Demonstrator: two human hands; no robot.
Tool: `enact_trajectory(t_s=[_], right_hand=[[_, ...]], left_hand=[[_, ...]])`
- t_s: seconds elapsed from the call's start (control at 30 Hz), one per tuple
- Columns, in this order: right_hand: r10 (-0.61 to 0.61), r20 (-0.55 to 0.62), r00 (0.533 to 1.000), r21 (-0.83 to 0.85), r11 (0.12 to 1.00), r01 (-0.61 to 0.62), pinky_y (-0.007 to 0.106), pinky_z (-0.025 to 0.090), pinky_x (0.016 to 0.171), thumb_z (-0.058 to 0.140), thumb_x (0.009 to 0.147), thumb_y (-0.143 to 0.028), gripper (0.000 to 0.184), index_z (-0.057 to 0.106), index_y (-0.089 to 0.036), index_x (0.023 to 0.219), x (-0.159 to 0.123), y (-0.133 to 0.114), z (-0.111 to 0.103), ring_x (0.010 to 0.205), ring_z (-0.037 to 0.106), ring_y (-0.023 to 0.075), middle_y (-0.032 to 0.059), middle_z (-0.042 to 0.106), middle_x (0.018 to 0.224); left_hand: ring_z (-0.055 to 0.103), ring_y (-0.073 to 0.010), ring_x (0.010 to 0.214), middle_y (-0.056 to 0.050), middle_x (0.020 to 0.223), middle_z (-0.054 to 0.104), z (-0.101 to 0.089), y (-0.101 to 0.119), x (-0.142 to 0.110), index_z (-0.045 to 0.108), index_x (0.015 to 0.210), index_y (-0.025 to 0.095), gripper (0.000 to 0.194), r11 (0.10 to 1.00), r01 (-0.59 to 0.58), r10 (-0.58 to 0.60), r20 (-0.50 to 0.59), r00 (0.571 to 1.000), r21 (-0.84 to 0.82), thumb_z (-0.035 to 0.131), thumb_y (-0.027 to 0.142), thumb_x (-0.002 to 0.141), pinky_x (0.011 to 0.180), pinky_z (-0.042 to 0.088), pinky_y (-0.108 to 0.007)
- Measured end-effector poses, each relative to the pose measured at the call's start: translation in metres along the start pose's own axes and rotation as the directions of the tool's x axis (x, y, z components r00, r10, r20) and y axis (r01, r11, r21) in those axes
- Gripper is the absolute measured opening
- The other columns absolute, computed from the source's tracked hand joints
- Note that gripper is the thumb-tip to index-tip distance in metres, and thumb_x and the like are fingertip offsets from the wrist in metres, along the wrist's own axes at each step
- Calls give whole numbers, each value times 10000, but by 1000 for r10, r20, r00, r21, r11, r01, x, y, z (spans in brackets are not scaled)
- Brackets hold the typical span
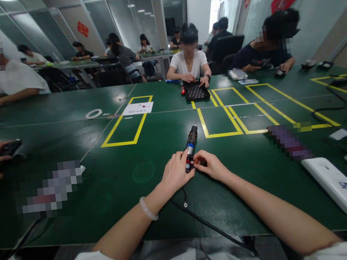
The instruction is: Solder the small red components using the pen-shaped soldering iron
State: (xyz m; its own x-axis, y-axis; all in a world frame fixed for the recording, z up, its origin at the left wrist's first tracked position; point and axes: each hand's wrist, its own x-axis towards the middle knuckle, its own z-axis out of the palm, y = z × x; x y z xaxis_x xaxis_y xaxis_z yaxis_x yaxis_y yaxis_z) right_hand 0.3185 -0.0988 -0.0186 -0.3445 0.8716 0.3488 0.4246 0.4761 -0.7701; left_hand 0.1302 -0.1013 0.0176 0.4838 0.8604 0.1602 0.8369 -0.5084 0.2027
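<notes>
A slim electric screwdriver [190,142] lies in front of me on the green table, its thin bit pointing away and a blue and silver band round its middle. Across its near end rests my left hand [176,169], fingers closed over the body. From the other side my right hand [211,164] pinches close to the tool's rear, where a small orange-red bit shows between the fingertips. What exactly those fingers hold is too small to tell. Below my hands a black cable [203,221] runs toward the table edge, and a small ring terminal [185,205] hangs on a thin lead.
Yellow tape outlines [223,134] mark the green table [114,213]. A white power bank [341,187] lies at right, with cables beyond. Across the table a person [188,60] handles a black tray [196,91]. A tape roll [93,114] and paper sheet [139,108] lie at left.
</notes>
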Motion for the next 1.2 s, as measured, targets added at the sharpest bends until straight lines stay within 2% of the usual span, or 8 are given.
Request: enact_trajectory(t_s=[0.13,0.37,0.57,0.83,1.0,1.2], right_hand=[[-34,14,999,-34,999,34,269,450,715,622,852,-194,7,620,-194,859,0,-2,-3,781,561,154,31,574,880],[-2,-13,1000,14,1000,2,268,453,677,556,905,-227,143,666,-178,828,1,-5,-6,721,568,146,43,606,832],[-14,-24,1000,32,999,14,280,475,703,565,898,-234,145,695,-182,863,-1,-5,-7,777,603,165,59,646,873],[11,-21,1000,9,1000,-11,259,456,670,544,891,-197,151,679,-194,957,-2,-4,-7,707,568,137,31,628,848],[33,-27,999,-4,999,-33,256,451,666,541,892,-208,140,675,-193,931,-2,-1,-10,709,568,138,23,625,819],[40,-9,999,-23,999,-40,261,442,666,538,897,-206,144,681,-188,909,-2,-1,-12,721,583,144,31,649,826]], left_hand=[[515,-253,1097,-109,1235,515,0,-1,0,368,1405,197,634,1000,-9,9,-7,1000,3,552,411,837,901,478,-361],[514,-247,1076,-101,1221,498,2,2,0,366,1409,223,647,999,12,-11,-33,999,45,551,491,850,870,475,-352],[529,-245,1011,-104,1132,509,2,4,6,372,1408,229,618,993,45,-41,-38,998,105,494,530,883,814,465,-343],[507,-250,1013,-105,1143,504,-3,-3,9,351,1425,261,638,981,33,-28,-30,999,191,524,530,873,831,442,-347],[503,-255,1028,-114,1166,498,-8,-27,16,358,1422,259,634,966,93,-84,-45,995,243,524,534,875,830,433,-341],[521,-289,1023,-141,1195,500,-18,-87,24,389,1411,233,611,922,278,-268,-75,961,269,437,565,900,824,442,-375]])
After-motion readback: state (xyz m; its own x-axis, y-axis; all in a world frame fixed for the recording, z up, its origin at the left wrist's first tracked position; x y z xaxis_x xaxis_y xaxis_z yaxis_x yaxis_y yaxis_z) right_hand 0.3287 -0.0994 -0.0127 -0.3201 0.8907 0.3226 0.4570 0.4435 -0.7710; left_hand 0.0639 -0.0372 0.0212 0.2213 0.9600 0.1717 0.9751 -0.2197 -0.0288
